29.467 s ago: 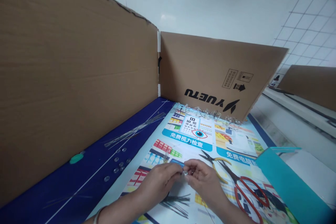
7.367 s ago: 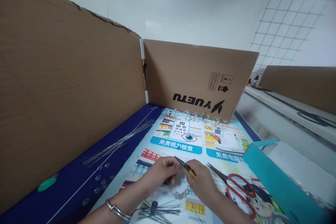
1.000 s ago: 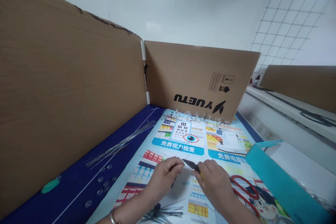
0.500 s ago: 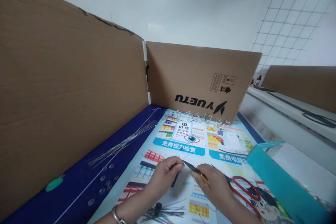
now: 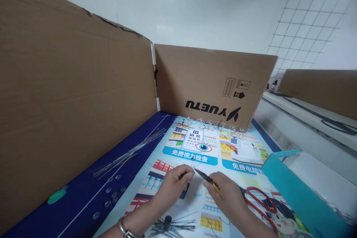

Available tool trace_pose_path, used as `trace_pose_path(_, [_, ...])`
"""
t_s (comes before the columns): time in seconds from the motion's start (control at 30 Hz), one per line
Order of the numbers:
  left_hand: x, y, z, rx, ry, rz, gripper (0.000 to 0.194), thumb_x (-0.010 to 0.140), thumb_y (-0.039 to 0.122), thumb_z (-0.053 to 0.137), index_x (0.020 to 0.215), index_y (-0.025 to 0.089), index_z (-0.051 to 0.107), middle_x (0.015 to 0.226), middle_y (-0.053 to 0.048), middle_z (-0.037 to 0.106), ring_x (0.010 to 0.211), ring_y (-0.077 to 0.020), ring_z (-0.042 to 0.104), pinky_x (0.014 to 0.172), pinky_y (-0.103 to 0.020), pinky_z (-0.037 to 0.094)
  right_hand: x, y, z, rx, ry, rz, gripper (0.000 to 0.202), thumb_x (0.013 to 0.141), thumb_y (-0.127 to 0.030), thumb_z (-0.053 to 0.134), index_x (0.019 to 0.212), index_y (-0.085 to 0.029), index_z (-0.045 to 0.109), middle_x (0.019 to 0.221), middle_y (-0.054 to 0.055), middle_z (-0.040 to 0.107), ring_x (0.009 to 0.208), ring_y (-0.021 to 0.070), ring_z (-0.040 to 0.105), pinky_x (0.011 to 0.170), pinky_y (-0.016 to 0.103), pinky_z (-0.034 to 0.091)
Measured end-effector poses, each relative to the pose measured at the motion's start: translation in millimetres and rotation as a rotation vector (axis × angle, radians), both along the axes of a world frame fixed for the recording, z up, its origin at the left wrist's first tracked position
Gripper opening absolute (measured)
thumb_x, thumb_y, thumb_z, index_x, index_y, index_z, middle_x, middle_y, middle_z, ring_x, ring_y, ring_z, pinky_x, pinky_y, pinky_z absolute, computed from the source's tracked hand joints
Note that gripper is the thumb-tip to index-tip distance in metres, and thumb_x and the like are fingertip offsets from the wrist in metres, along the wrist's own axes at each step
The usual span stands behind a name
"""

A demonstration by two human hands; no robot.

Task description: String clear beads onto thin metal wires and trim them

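Two hands, head view: both meet near the bottom middle, over a colourful printed poster mat (image 5: 195, 148).
Left hand (image 5: 174, 186): fingertips pinched shut on something tiny, can't make out what.
Right hand (image 5: 227, 197): wrapped round small dark-tipped pliers with yellow handles (image 5: 206, 179), tip aimed left at the left fingertips.
Near right: red-handled scissors (image 5: 260, 208) lying just beside the right hand.
Left: bundle of thin silver wires (image 5: 129, 152) and clear round beads (image 5: 111, 191) on the dark blue table cover (image 5: 83, 200).
Far: brown cardboard screen (image 5: 209, 81).
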State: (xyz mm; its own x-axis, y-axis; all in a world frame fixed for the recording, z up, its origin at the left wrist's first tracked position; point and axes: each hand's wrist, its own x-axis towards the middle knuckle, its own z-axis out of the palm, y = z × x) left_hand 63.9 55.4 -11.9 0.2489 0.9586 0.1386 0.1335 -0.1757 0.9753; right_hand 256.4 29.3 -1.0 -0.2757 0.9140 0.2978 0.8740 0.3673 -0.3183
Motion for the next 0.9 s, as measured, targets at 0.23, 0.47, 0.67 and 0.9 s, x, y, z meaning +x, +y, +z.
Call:
trace_pose_path(0.23, [3,1,-2.2,-0.057,-0.036,0.039,0.014,0.077,0.029,0.049,0.073,0.017,0.056,0.054,0.004,0.051,0.048,-0.0101,0.049,0.048,-0.02,0.037,-3,-3,0.9,-0.015,0.041,-0.007,0.019,0.086,-0.032,0.044,0.071,-0.023,0.048,0.071,-0.001,0.057,0.067,0.0157,0.054,0.057,0.024,0.038])
trace_pose_path(0.47, [6,0,-9.4,-0.088,-0.111,-0.015,0.008,0.076,0.024,0.051,0.082,0.018,0.048,0.054,0.005,0.055,0.047,-0.0102,0.053,0.048,-0.02,0.039,-7,-4,-2.5,-0.025,-0.033,-0.017,0.018,0.086,-0.034,0.043,0.074,-0.022,0.05,0.072,0.0,0.058,0.067,0.0171,0.055,0.057,0.026,0.039])
trace_pose_path(0.67, [-1,7,-1.9,-0.045,-0.108,0.023,0.01,0.076,0.021,0.048,0.086,0.018,0.048,0.077,0.002,0.056,0.05,-0.0068,0.051,0.047,-0.019,0.039,-1,0,-4.8,0.014,-0.101,-0.025,0.017,0.087,-0.033,0.044,0.079,-0.022,0.053,0.076,0.002,0.061,0.07,0.0172,0.058,0.061,0.026,0.041])
trace_pose_path(0.9, [-14,30,-9.8,-0.009,0.013,0.121,0.015,0.079,0.031,0.045,0.086,0.018,0.05,0.069,0.005,0.047,0.045,-0.006,0.039,0.04,-0.017,0.034,4,4,-11.5,0.054,-0.121,-0.03,0.019,0.086,-0.036,0.044,0.081,-0.022,0.057,0.077,0.002,0.062,0.071,0.0169,0.059,0.06,0.025,0.042])
